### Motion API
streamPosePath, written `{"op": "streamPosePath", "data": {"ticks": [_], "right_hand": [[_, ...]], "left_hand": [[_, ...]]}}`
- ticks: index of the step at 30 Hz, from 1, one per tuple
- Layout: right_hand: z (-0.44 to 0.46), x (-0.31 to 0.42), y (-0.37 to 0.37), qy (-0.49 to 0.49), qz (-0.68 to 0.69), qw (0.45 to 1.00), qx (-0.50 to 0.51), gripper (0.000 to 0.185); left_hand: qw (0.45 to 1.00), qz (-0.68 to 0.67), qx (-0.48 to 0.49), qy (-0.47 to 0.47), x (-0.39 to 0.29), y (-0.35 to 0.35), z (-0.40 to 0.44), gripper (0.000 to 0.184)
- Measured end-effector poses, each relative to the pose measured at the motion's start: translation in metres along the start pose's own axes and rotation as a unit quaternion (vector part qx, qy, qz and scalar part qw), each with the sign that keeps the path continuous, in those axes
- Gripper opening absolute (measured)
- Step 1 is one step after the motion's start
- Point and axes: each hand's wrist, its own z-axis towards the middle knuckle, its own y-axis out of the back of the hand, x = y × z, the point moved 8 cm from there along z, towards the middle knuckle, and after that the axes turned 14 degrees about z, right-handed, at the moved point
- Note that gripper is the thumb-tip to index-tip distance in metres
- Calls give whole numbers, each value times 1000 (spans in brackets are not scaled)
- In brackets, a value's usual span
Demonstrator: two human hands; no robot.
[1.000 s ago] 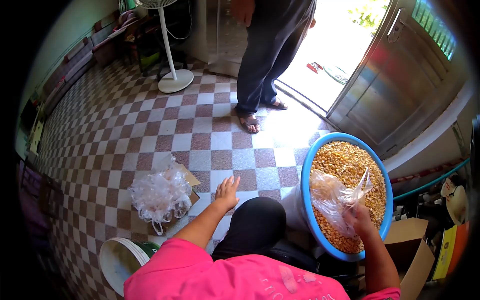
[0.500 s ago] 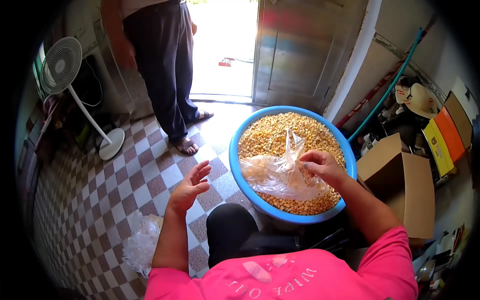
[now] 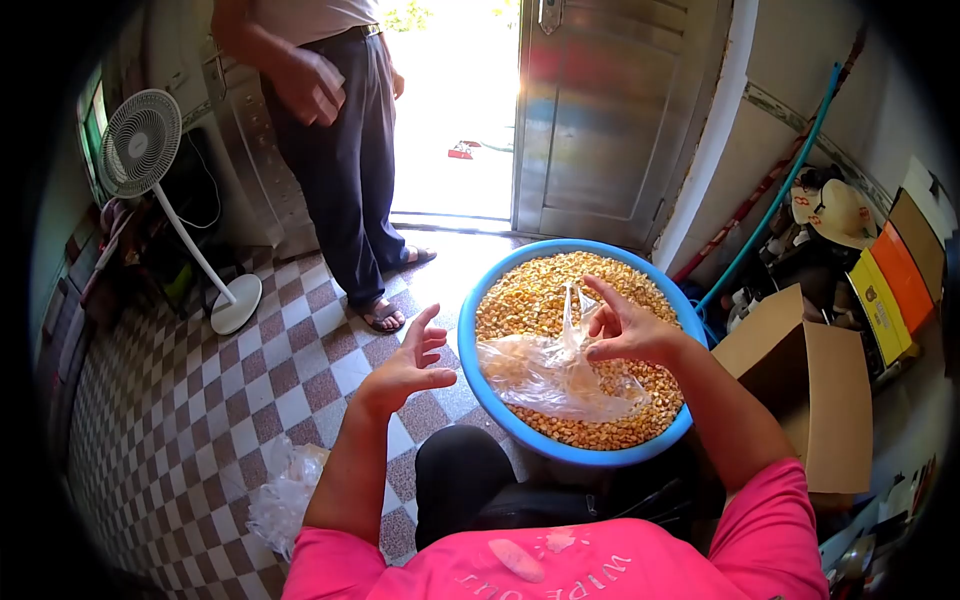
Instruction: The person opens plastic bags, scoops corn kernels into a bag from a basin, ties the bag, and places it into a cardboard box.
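Note:
A large blue basin (image 3: pixel 472 365) full of yellow, dried corn-like kernels (image 3: pixel 545 285) stands on the floor in front of me. On the kernels lies a crumpled clear plastic bag (image 3: pixel 535 372), one corner of it sticking up. My right hand (image 3: pixel 640 330) is above the basin beside that corner, index finger stretched out and thumb apart, with nothing visibly held. Left of the basin, my left hand (image 3: pixel 408 368) hovers in the air over the floor, palm inward, fingers spread and holding nothing.
A person (image 3: pixel 335 170) in dark trousers stands by the open doorway. At left is a white standing fan (image 3: pixel 140 145). More clear plastic (image 3: pixel 285 495) lies by my left forearm. An open cardboard box (image 3: pixel 835 400), a teal pole (image 3: pixel 780 185) and a straw hat (image 3: pixel 845 210) are at right.
Both my hands have moved slightly; the right one has gone from curled fingers to a stretched index finger. The standing person's hand has risen. The view has tilted a little upward.

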Motion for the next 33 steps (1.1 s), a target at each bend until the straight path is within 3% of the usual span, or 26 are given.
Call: {"op": "streamPosePath", "data": {"ticks": [5, 7, 8, 9, 10, 11, 12, 13, 14, 15, 17, 19, 21, 23, 25, 26, 29, 30, 33], "right_hand": [[-2, -8, 1, -5, 51, 999, 11, 98], [-3, -4, 3, 33, 95, 995, 11, 86], [-9, 2, 11, 47, 50, 997, -34, 63], [-10, -4, 27, 42, 31, 997, -65, 45], [-12, -6, 44, 70, -23, 990, -119, 39], [-16, -6, 57, 97, -76, 977, -172, 33], [-23, -11, 65, 94, -75, 977, -176, 33], [-33, -8, 73, 72, -211, 948, -227, 30], [-41, -4, 79, 48, -344, 898, -271, 28], [-43, -10, 80, 45, -344, 897, -273, 28], [-51, -13, 73, 56, -474, 826, -302, 28], [-51, -21, 66, 25, -471, 828, -304, 30], [-45, -38, 64, 12, -489, 823, -288, 32], [-44, -42, 57, 59, -511, 807, -288, 31], [-42, -50, 57, 45, -495, 821, -281, 27], [-42, -51, 57, 49, -499, 817, -284, 25], [-39, -57, 65, 10, -483, 836, -259, 25], [-39, -54, 66, 10, -482, 837, -259, 25], [-41, -26, 59, 58, -385, 877, -283, 23]], "left_hand": [[1000, 7, 10, 2, 8, -1, 0, 120], [997, 66, -41, -8, 9, 3, 3, 96], [997, 66, -35, -8, 9, -2, 6, 96], [996, 63, -66, 0, 10, -3, 9, 79], [993, 61, -97, 7, 11, -5, 11, 63], [994, 60, -92, 9, 10, -14, 17, 63], [984, 129, -110, -58, -5, -22, 23, 53], [964, 198, -127, -125, -21, -33, 28, 43], [961, 210, -117, -135, -33, -46, 36, 44], [964, 210, -111, -117, -44, -58, 45, 48], [962, 228, -110, -99, -62, -80, 66, 59], [958, 246, -113, -100, -70, -99, 91, 66], [917, 353, -111, -152, -79, -120, 114, 76], [930, 342, -92, -103, -84, -128, 121, 70], [925, 370, 9, -81, -78, -145, 129, 54], [942, 325, -6, -89, -68, -145, 136, 39], [957, 261, -47, -114, -58, -139, 136, 31], [972, 219, -33, -81, -49, -137, 135, 29], [986, 135, -77, -64, -39, -125, 130, 28]]}}
